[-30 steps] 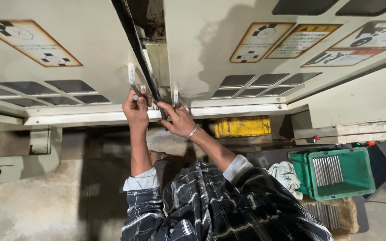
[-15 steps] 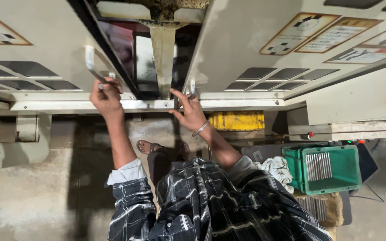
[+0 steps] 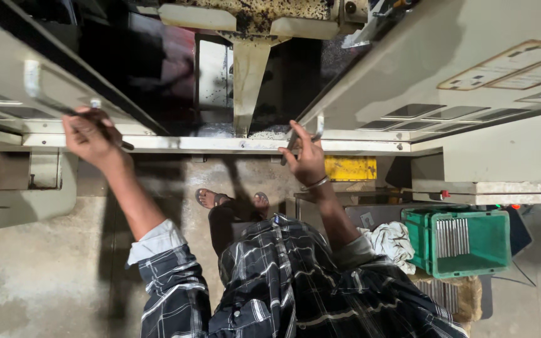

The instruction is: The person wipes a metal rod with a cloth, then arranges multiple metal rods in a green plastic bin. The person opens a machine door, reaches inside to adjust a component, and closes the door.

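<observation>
Nearest, a black-and-white plaid shirt (image 3: pixel 295 281) with pale cuffs rolled at both forearms; below it, two sandalled feet (image 3: pixel 233 200) on a stained concrete floor (image 3: pixel 39 275).

Beside the right elbow, a crumpled white rag (image 3: pixel 392 241); just beyond, a green plastic crate (image 3: pixel 464 241) with a row of grey metal rods (image 3: pixel 453 236) stood against its inner wall; under the crate, a brownish sack or carton, too dim to tell.

Further out, left hand (image 3: pixel 89 134) clenched on the metal handle (image 3: pixel 39 84) of the left sliding door (image 3: pixel 7 75), fingers wrapped round a thin dark bar; right hand (image 3: pixel 307 156) curled round the handle (image 3: pixel 311 128) of the right sliding door (image 3: pixel 471 69), a metal bangle (image 3: pixel 315 183) at the wrist; hands well apart, doors drawn wide with a dark gap between.

Behind the right hand, a yellow block (image 3: pixel 350 168) under the machine's lower rail (image 3: pixel 220 144); on the right door, grey vent panels (image 3: pixel 436 112) and cream warning labels (image 3: pixel 508 66) with a brown border.

Farthest, inside the opening, a pale tapering metal column (image 3: pixel 248 87) hung from a chip-speckled head (image 3: pixel 264 12); dark, glossy enclosure walls (image 3: pixel 151 62) with a reddish reflection; black swarf scattered along the sill near the column's foot.
</observation>
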